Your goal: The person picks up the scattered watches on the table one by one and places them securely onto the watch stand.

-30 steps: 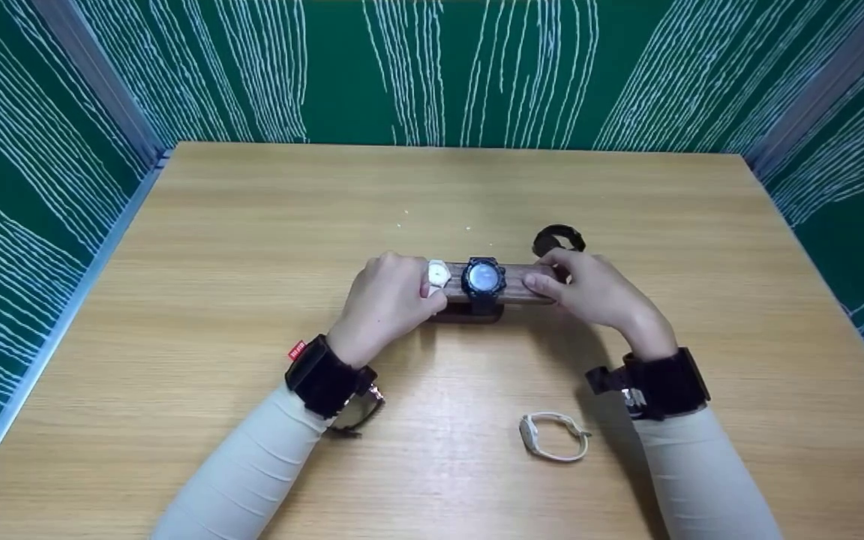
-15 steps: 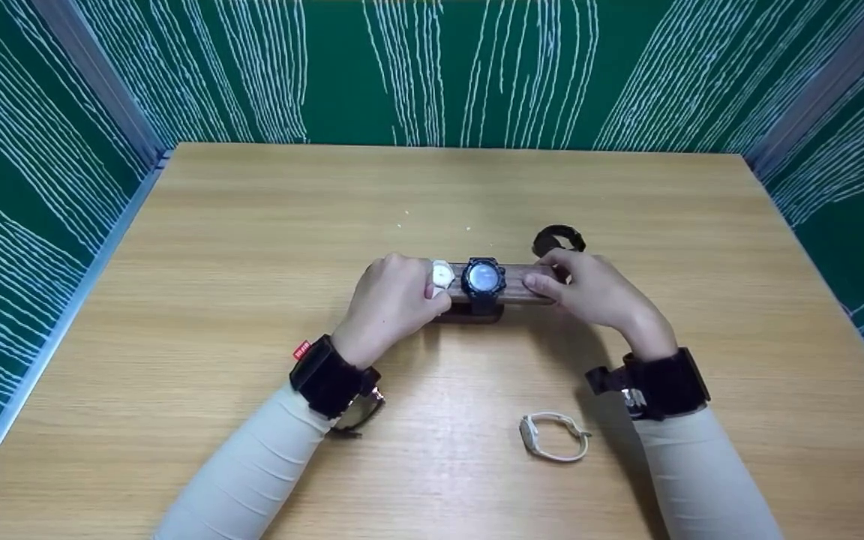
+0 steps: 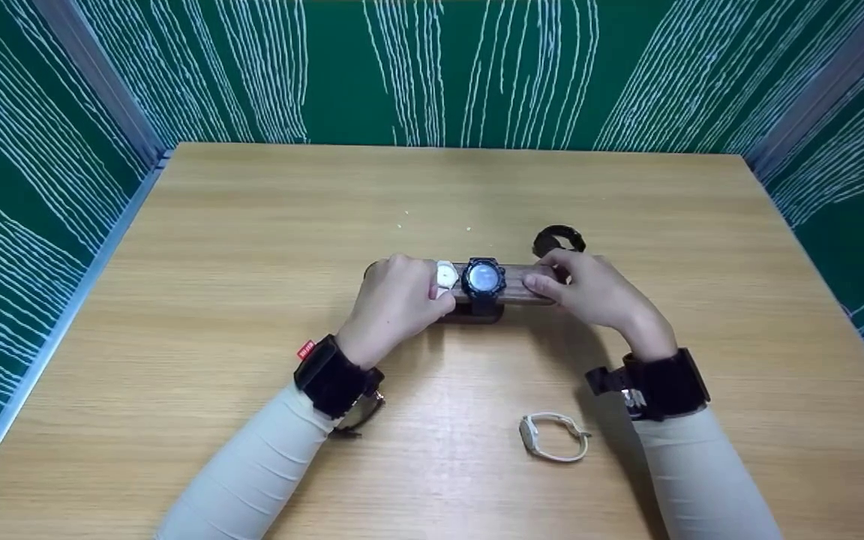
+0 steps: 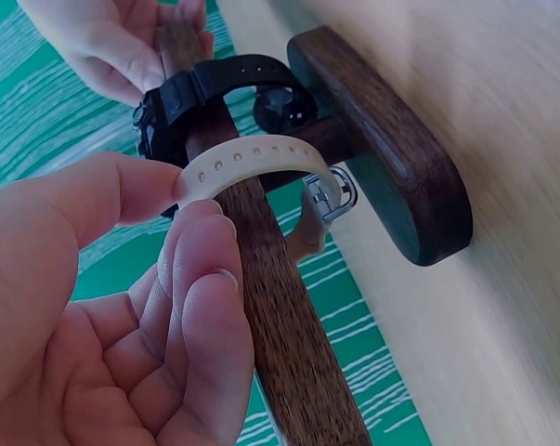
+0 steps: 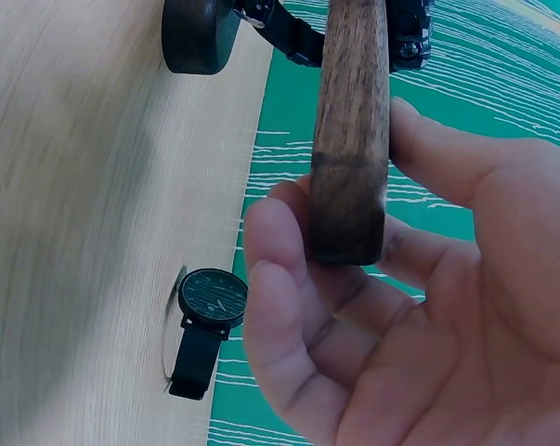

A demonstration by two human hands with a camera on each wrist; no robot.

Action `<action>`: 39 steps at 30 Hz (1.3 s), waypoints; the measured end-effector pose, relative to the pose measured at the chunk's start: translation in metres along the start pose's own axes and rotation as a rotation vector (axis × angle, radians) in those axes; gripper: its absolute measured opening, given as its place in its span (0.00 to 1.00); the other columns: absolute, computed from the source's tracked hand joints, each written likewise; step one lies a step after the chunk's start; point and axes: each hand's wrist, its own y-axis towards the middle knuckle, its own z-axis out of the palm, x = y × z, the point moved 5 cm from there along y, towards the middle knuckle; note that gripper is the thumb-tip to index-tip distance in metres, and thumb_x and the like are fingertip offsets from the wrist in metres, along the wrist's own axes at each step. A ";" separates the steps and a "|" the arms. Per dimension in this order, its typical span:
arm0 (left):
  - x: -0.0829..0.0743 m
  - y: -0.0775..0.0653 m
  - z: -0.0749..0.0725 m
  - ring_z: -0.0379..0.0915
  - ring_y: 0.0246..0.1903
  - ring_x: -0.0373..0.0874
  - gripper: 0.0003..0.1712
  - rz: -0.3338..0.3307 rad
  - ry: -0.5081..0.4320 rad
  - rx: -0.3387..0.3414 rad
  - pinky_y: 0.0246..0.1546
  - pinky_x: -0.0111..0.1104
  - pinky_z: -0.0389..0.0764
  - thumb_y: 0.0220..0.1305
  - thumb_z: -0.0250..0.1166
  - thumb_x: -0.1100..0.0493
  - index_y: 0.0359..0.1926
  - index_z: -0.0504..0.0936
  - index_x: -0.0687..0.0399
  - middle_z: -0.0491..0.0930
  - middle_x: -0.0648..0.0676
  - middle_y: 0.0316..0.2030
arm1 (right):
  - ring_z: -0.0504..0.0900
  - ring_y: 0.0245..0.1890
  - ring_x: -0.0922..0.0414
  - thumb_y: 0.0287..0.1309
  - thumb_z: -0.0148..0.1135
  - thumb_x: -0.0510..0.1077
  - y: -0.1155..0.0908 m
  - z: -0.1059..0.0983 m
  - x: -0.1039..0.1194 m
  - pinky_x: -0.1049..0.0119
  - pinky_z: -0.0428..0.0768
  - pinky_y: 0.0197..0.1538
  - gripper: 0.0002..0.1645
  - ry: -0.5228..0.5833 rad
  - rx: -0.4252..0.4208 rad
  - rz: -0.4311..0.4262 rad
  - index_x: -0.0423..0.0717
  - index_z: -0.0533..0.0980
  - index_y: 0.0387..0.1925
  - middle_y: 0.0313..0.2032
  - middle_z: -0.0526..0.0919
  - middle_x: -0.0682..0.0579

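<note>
A dark wooden watch stand has a horizontal bar (image 4: 284, 325) on a post above a rounded base (image 4: 391, 149). Looped around the bar is a white watch (image 3: 446, 275), its buckled strap (image 4: 252, 158) hanging beneath in the left wrist view. My left hand (image 3: 394, 304) pinches this watch between thumb and fingers. Just to its right, a black watch (image 3: 484, 277) also encircles the bar near the post. At the bar's right end, my right hand (image 3: 589, 289) grips the wood, thumb on one side and fingers curled round the other.
Behind my right hand, another black watch (image 3: 558, 238) lies on the wooden table (image 3: 252, 210). A second pale watch (image 3: 554, 437) lies on its side nearer the front. Green walls with white lines (image 3: 372, 75) border the table.
My left hand and the white watch have slid slightly right along the bar, toward the black watch. The bar's left end now shows behind my left hand. My right hand stays put.
</note>
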 end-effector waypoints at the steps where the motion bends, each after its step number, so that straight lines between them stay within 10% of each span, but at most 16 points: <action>1: 0.000 0.000 0.000 0.68 0.23 0.42 0.23 0.000 0.003 -0.001 0.29 0.37 0.73 0.62 0.72 0.53 0.18 0.69 0.46 0.67 0.42 0.17 | 0.79 0.49 0.45 0.76 0.60 0.63 0.000 0.000 0.000 0.44 0.75 0.58 0.29 -0.002 0.000 0.000 0.44 0.79 0.59 0.48 0.82 0.42; 39: -0.003 -0.001 0.003 0.69 0.21 0.40 0.27 0.032 0.077 -0.033 0.26 0.36 0.71 0.66 0.75 0.44 0.16 0.73 0.46 0.68 0.41 0.15 | 0.79 0.62 0.38 0.76 0.60 0.62 0.001 0.001 -0.001 0.35 0.71 0.69 0.30 -0.008 0.011 0.010 0.43 0.78 0.62 0.58 0.83 0.36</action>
